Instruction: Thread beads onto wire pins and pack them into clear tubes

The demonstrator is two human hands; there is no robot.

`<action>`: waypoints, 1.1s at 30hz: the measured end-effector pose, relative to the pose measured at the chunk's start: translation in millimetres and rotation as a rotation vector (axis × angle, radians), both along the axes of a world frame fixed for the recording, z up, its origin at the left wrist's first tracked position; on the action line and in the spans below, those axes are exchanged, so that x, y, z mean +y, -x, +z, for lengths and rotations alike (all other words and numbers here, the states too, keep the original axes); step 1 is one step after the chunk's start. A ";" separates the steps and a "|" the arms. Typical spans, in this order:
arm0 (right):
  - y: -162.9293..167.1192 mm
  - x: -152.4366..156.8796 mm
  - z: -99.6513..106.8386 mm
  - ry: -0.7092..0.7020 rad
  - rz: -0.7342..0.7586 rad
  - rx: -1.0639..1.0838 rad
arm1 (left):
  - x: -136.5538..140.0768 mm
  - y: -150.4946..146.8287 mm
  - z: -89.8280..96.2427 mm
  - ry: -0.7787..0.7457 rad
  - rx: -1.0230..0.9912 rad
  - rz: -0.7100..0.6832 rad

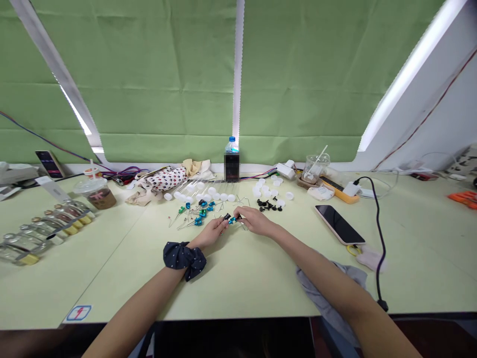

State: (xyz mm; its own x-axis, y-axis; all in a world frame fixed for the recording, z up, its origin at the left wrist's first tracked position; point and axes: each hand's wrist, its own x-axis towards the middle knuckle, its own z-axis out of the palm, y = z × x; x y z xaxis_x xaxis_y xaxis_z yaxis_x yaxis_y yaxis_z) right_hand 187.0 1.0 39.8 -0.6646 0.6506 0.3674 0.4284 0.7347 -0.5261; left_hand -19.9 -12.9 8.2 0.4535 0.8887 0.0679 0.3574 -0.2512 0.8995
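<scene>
Over the middle of the table my left hand (213, 232) is closed, pinching a small black part (226, 217) between thumb and fingers. Right beside it, the fingers of my right hand (254, 220) are closed around a small shiny blue part (232, 220) with thin wire-like legs below. The two hands nearly touch; how the black and blue parts meet is too small to tell. Left of the hands lie several blue and green parts with bent metal wires (198, 221). Small black caps (270, 205) are scattered beyond my right hand.
White caps (257, 191) and clear tubes with white ends (212, 190) lie behind. A water bottle (231, 171) stands at the back. Glass bottles (48, 226) and a drink cup (99, 195) are left; a phone (340, 224), black cable (377, 233) and yellow-cased device (345, 195) are right.
</scene>
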 end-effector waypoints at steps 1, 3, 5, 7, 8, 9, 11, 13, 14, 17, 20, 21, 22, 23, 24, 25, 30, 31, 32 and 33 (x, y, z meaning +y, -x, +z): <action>-0.6 0.7 -0.2 0.037 -0.005 0.021 | 0.1 0.1 -0.2 0.001 0.002 0.003; -1.6 2.1 -2.0 0.170 0.000 0.087 | 0.5 0.2 -0.9 0.000 0.009 0.017; -1.1 3.4 -6.1 0.356 0.019 0.160 | 0.9 0.1 -1.6 -0.004 0.012 0.024; 1.6 5.0 -12.6 0.521 0.030 0.219 | 1.1 -0.2 -2.2 -0.003 0.006 0.021; 3.4 6.2 -16.2 0.571 0.018 0.250 | 1.2 -0.5 -2.5 0.000 -0.002 0.023; 5.0 7.7 -19.4 0.593 -0.009 0.280 | 1.3 -0.9 -2.7 0.004 -0.015 0.030; 5.9 11.5 -22.5 0.548 -0.105 0.323 | 1.2 -1.9 -3.3 0.007 -0.051 0.059; 1.2 15.0 -18.7 0.422 -0.214 0.289 | 1.0 -2.9 -3.9 -0.003 -0.090 0.090; -3.2 15.9 -14.1 0.354 -0.250 0.236 | 0.9 -3.3 -4.2 -0.008 -0.107 0.100; -18.6 12.4 4.5 0.323 -0.184 -0.076 | 0.7 -4.2 -4.9 -0.003 -0.138 0.113; -24.1 2.1 15.7 0.384 -0.039 -0.353 | 1.3 -4.4 -5.9 0.014 -0.162 0.122; -22.6 -1.4 16.1 0.374 -0.043 -0.401 | 1.6 -4.3 -6.4 0.016 -0.173 0.126; -19.9 -4.3 15.1 0.367 -0.050 -0.441 | 1.9 -4.1 -6.9 0.017 -0.183 0.129; -16.6 -6.6 13.2 0.367 -0.056 -0.477 | 2.2 -3.8 -7.2 0.018 -0.194 0.135; -13.3 -8.2 10.9 0.376 -0.059 -0.511 | 2.3 -3.3 -7.4 0.019 -0.204 0.145; -10.3 -9.1 8.9 0.389 -0.057 -0.543 | 2.4 -2.7 -7.2 0.017 -0.214 0.161; -8.5 -9.9 8.9 0.425 0.029 -0.637 | 2.8 5.3 0.6 -0.058 -0.254 0.260; -9.8 -10.7 10.7 0.431 0.041 -0.654 | 3.4 8.2 3.4 -0.081 -0.262 0.281; -11.1 -11.9 12.9 0.436 0.041 -0.673 | 4.3 11.6 6.4 -0.104 -0.268 0.302; -12.0 -13.5 15.2 0.440 0.030 -0.695 | 5.6 15.5 9.7 -0.129 -0.270 0.324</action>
State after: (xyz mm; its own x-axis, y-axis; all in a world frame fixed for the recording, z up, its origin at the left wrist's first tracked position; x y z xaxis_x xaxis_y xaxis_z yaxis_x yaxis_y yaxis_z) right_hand 199.0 -12.5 55.0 -0.6660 0.6174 -0.4187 0.7458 0.5397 -0.3905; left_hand -35.4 -7.3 17.9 0.1031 0.9586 0.2654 0.1930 -0.2811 0.9401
